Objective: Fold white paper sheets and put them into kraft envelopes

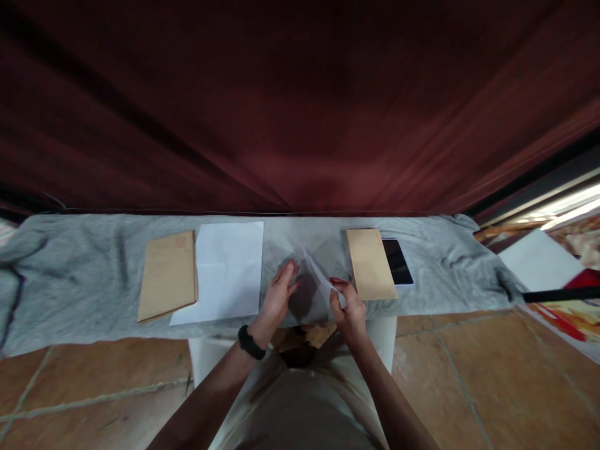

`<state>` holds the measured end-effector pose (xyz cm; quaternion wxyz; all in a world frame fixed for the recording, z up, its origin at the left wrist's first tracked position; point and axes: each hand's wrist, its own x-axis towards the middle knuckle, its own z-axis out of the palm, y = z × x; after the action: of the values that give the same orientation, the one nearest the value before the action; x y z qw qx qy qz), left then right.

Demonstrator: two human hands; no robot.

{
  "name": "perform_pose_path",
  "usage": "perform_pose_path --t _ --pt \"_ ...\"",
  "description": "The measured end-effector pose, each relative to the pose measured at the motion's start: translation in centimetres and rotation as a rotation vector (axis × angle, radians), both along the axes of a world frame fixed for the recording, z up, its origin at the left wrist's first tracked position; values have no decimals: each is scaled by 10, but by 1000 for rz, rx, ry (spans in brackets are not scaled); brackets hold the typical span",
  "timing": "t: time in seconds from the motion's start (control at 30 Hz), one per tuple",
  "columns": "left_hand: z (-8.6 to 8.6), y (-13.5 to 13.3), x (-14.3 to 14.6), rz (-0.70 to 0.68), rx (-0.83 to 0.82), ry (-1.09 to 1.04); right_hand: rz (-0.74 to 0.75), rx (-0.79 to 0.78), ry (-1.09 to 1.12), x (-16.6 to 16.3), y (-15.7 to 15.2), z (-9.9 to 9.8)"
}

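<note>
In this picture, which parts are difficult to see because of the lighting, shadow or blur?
Head view: the red curtain is dim, while a bright strip at the right glares; head view: the white paper in the right hand blurs toward its far end; head view: a soft shadow darkens the grey cloth beside the left hand.

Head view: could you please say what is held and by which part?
White paper, by its near end, in the right grip; the left grip holds nothing.
</note>
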<state>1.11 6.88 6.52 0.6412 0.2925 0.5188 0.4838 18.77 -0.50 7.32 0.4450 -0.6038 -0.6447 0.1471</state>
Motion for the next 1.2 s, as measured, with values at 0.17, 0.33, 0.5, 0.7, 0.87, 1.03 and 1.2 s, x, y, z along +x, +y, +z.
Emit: perform_pose_path --t 0.17,0.33,0.5,0.7,0.87,1.03,1.2 --pt "4 13 -1 26 -62 -197 203 165 -248 -24 -2 -4" --pt "-30 20 -17 95 62 242 346 115 -293 -44 -11 -41" --pt "-47 28 -22 78 114 376 374 50 -309 -47 -15 -62" --pt "-55 35 -20 63 122 429 346 -6 -380 -49 -16 -69" --pt "-60 36 -19 69 147 495 252 -40 -441 -54 -15 -70" --pt "-56 33 -20 50 196 556 267 -47 -463 -54 -13 -68" --pt "-37 19 -18 40 269 613 283 -59 -470 -50 -10 -64"
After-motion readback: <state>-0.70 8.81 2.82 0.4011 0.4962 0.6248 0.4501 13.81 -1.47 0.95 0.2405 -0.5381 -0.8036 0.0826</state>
